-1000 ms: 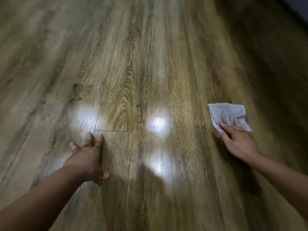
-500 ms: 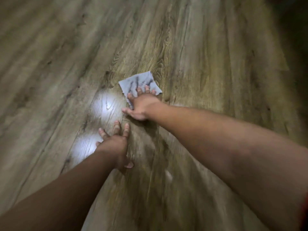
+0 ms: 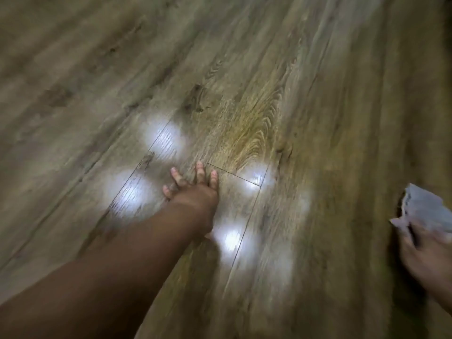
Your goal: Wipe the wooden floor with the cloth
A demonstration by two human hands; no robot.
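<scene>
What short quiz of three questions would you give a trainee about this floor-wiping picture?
1. True or false: the left hand rests on the wooden floor with its fingers spread.
2. Where is the cloth in the head view? A) near the left edge; B) at the right edge; C) under the left hand.
3. Which hand touches the cloth?

Key: 1 true; 2 B; 3 the right hand, which is blurred.
</scene>
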